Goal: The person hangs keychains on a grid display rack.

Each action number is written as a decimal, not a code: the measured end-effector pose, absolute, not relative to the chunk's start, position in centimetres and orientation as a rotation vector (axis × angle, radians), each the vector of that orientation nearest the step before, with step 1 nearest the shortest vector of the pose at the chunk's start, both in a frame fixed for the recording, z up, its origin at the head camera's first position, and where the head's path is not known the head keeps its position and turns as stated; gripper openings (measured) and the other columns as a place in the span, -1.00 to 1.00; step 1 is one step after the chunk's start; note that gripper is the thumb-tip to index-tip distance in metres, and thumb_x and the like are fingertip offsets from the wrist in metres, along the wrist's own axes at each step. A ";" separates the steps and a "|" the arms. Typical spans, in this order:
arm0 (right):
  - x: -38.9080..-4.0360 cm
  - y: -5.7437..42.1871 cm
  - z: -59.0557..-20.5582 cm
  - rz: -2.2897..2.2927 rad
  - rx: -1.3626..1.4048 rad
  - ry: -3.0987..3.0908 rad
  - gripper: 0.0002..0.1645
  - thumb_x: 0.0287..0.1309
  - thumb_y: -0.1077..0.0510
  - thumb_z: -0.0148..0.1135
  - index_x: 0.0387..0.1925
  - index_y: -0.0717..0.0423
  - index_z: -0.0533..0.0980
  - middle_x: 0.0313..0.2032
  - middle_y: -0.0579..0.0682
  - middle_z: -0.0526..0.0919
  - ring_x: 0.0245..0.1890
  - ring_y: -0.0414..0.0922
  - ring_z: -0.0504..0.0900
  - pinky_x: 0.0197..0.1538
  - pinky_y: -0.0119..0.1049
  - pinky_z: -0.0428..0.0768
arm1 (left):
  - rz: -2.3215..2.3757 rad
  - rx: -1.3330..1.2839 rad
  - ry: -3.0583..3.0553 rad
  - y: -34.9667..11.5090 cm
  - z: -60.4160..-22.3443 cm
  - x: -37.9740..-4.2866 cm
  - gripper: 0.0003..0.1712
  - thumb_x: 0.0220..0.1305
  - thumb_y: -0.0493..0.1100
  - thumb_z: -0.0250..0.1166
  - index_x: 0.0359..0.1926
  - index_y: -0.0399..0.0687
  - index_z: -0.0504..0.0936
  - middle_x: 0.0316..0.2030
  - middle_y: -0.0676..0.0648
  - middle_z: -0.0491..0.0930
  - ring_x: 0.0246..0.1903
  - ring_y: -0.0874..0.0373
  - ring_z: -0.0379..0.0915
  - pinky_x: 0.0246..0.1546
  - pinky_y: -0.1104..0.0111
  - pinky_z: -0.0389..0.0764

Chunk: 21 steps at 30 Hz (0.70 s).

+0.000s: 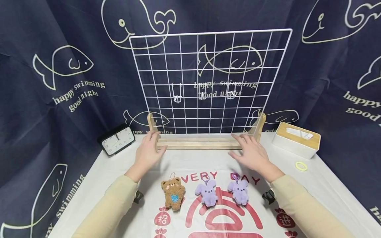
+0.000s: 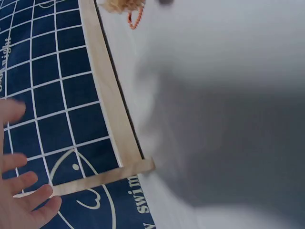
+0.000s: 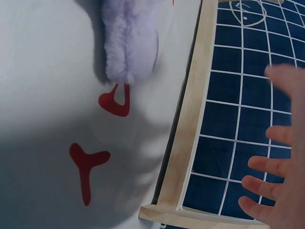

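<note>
1. 1 clock (image 1: pixel 118 141) L of wire rack (image 1: pixel 212 83); 1 tissue box (image 1: pixel 293 145), 1 yellow ring (image 1: pixel 301 170) on R.
2. Btwn forearms (image 1: pixel 108 203), in front of rack: 1 brown bear (image 1: pixel 173 193), 2 purple toys (image 1: pixel 209 195).
3. Rack has 3 hooks (image 1: pixel 177 99).
4. L hand (image 1: pixel 148 150) & R hand (image 1: pixel 251 152): fingers spread wide, nr base (image 1: pixel 199 145) ends; contact unclear.

White table (image 1: pixel 196 162) with red print, wooden stand (image 1: pixel 196 145) at twelve o'clock, black clock (image 1: pixel 117 140) at ten, tissue box (image 1: pixel 294 147) at two, yellow ring (image 1: pixel 301 170) at the box's six, brown teddy bear (image 1: pixel 173 193), two purple toys (image 1: pixel 209 195) at the bear's three.
</note>
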State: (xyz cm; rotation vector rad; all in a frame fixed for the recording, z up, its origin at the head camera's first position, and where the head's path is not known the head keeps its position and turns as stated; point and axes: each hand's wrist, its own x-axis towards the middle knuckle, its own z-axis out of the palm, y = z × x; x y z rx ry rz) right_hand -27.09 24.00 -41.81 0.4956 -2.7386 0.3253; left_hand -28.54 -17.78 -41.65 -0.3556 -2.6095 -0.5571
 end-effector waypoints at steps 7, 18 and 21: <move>-26.9 24.3 -42.1 0.351 0.538 -2.730 -0.39 0.25 0.01 0.33 0.23 0.24 0.48 0.10 0.28 0.54 0.17 0.28 0.47 0.22 0.25 0.52 | -0.661 -0.201 -2.536 -19.0 -42.3 -29.3 -0.35 0.34 0.00 0.29 0.31 -0.30 0.41 0.16 -0.28 0.44 0.10 -0.24 0.45 -0.13 -0.11 0.72; -27.5 25.0 -43.5 0.825 0.635 -2.658 -0.66 0.14 0.32 0.40 -0.04 0.36 0.60 -0.08 0.25 0.64 -0.10 0.24 0.64 -0.02 0.16 0.70 | -0.986 -0.194 -2.447 -20.2 -43.4 -31.5 -0.24 0.36 -0.15 0.33 0.42 -0.40 0.22 0.25 -0.38 0.34 0.21 -0.30 0.37 0.22 -0.11 0.54; -27.5 25.1 -43.7 0.908 0.628 -2.671 -0.68 0.16 0.33 0.38 -0.05 0.37 0.60 -0.10 0.26 0.66 -0.13 0.22 0.66 -0.08 0.14 0.75 | -1.099 -0.180 -2.424 -20.4 -43.7 -32.1 -0.23 0.37 -0.16 0.33 0.44 -0.37 0.19 0.27 -0.38 0.32 0.24 -0.31 0.34 0.23 -0.10 0.54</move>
